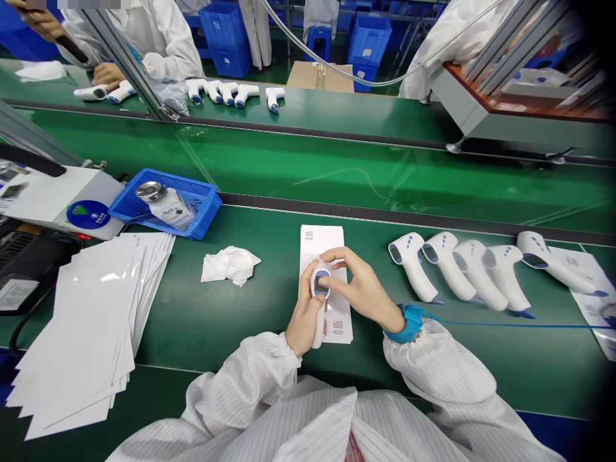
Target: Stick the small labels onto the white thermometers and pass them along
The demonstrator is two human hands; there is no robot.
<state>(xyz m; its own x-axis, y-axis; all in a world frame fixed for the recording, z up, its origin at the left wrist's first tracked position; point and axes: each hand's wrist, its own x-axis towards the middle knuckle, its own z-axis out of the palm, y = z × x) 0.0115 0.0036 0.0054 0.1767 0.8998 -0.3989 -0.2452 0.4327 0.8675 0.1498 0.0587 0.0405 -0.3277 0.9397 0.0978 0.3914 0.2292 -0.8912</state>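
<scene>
My left hand (304, 316) is wrapped round the handle of a white thermometer gun (319, 282), its screen end facing up. My right hand (359, 289) rests on the gun's head, fingertips pinched at the screen, maybe on a thin film that I cannot make out. Under both hands lies a white plastic bag (321, 240) flat on the green table. A blue strap (410, 323) circles my right wrist, with a blue cord running off to the right.
Several white thermometer guns (462, 269) lie in a row at right. A crumpled white cloth (230, 264), a stack of white bags (91, 321) and a blue bin (163, 205) holding a bottle sit at left. Beyond the conveyor belt (337, 167), a co-worker's hand (108, 76) rests near more guns.
</scene>
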